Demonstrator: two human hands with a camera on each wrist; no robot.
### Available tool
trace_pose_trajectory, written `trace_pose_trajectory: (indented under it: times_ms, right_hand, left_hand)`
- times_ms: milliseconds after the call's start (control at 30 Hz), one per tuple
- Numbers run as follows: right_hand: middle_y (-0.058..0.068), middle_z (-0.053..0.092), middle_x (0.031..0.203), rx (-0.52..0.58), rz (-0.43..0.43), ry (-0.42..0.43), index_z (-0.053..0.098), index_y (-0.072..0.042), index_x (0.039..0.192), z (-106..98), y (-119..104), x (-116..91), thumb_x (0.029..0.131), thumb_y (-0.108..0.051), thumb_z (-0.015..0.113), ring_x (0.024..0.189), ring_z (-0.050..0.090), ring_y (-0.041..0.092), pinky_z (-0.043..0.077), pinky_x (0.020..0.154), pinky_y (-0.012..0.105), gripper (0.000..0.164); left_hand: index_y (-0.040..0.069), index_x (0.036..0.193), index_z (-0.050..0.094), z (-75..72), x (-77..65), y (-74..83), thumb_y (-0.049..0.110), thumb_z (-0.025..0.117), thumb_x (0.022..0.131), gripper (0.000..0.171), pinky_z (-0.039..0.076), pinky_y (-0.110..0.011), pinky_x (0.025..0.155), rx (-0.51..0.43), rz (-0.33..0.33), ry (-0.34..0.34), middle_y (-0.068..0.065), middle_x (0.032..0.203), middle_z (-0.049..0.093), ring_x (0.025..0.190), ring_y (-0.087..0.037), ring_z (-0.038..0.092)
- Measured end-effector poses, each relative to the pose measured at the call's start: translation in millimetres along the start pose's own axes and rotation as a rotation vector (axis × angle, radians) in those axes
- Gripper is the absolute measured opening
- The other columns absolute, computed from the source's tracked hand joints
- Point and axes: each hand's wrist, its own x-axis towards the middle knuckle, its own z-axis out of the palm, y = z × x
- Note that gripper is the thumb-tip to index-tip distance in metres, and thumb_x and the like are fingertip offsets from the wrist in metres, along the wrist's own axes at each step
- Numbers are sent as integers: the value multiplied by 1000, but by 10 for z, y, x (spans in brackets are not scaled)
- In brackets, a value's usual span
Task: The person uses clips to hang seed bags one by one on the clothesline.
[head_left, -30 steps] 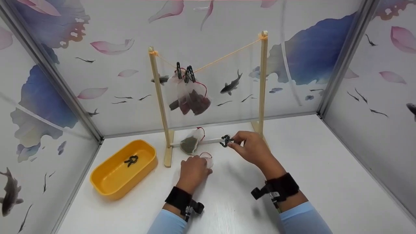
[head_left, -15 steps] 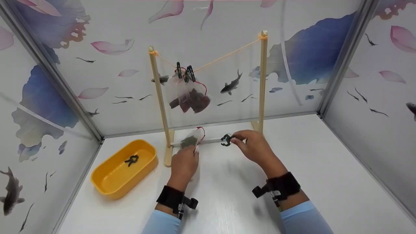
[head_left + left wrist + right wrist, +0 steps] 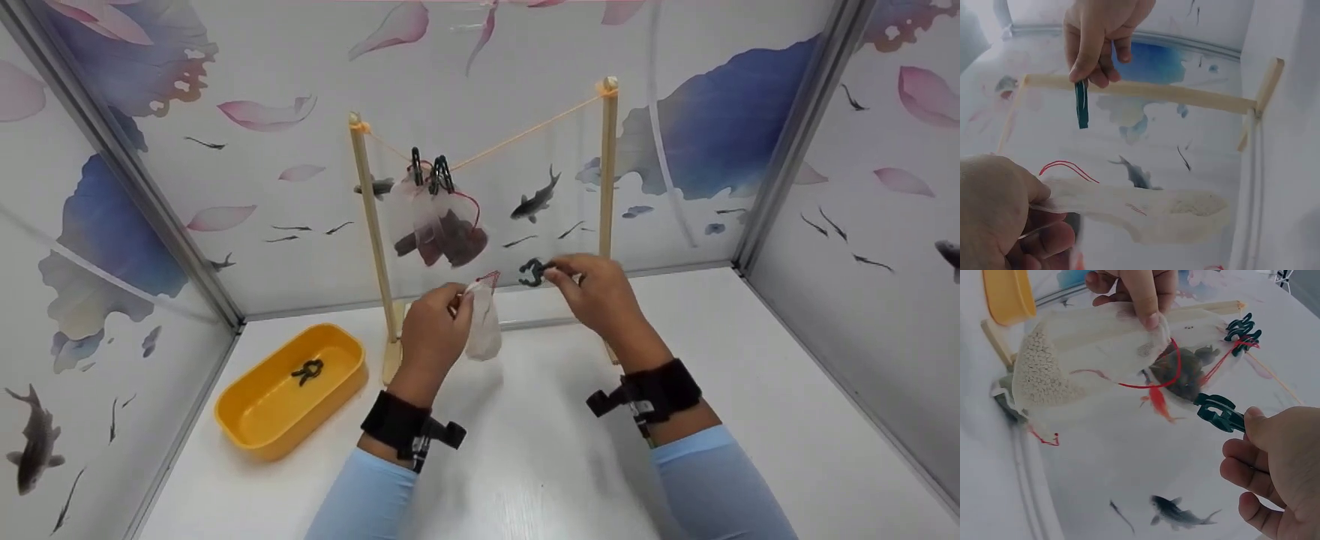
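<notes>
In the head view my left hand (image 3: 433, 330) pinches a white mesh drawstring bag (image 3: 486, 330) near its top; it hangs down with its red cord at the top. Pale grains fill the bag's bottom end in the right wrist view. My right hand (image 3: 596, 289) pinches a dark green clothes peg (image 3: 532, 272) by its handles, jaws pointing left toward the bag, a small gap between. Above, several filled mesh bags (image 3: 450, 236) hang from the orange line (image 3: 536, 130), held by dark pegs (image 3: 441, 175). Another bag (image 3: 1008, 396) with dark contents lies low in the right wrist view, hidden behind my left hand in the head view.
A yellow tub (image 3: 247, 435) on the left of the white table holds a dark peg (image 3: 307, 371). Two wooden posts (image 3: 606, 172) carry the sagging line, with a pale crossbar (image 3: 532, 324) low between them. Printed panels enclose the back and sides.
My left hand has lifted the grain-filled bag off the table, up beneath the hanging bags. My right hand has risen with the peg in its fingers.
</notes>
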Motion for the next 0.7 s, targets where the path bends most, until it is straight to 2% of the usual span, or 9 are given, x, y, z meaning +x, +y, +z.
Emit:
trace_pose_trajectory:
  times_ms: [167, 300, 467, 600, 700]
  right_hand:
    - [18, 84, 105, -44, -126, 147, 84, 0, 125, -230, -204, 466, 108, -23, 79, 91, 78, 34, 61, 76, 44, 29]
    - [19, 85, 105, -90, -179, 202, 84, 0, 125, -361, -386, 854, 109, -25, 78, 89, 77, 36, 60, 77, 47, 31]
    - [20, 84, 105, -152, -195, 202, 83, 0, 127, -447, -612, 1252, 112, -24, 74, 90, 78, 36, 64, 84, 50, 29]
    - [20, 84, 114, -235, -208, 149, 81, -1, 131, -437, -764, 1506, 115, -24, 69, 102, 82, 35, 67, 93, 48, 31]
    - [19, 84, 122, -295, -213, 81, 79, -1, 134, -405, -845, 1650, 117, -25, 65, 114, 82, 36, 66, 102, 48, 32]
  left_hand:
    - [7, 116, 86, -96, 337, 315, 23, 77, 109, 19, 50, -32, 64, -161, -7, -15, -7, 86, 79, 71, -16, 66]
    - [6, 116, 85, -140, 639, 456, 24, 77, 111, 21, 47, -28, 66, -174, -13, 35, -7, 87, 77, 75, -14, 63]
    - [6, 120, 83, -179, 963, 561, 23, 73, 113, 21, 45, -30, 66, -120, -22, 100, -9, 90, 79, 75, -18, 64]
    - [9, 122, 83, -202, 1168, 600, 24, 71, 114, 21, 56, -37, 71, 13, -25, 174, -10, 99, 84, 80, -22, 74]
    - [10, 122, 83, -214, 1269, 613, 26, 69, 115, 22, 63, -40, 77, 116, -39, 201, -9, 106, 87, 88, -23, 81]
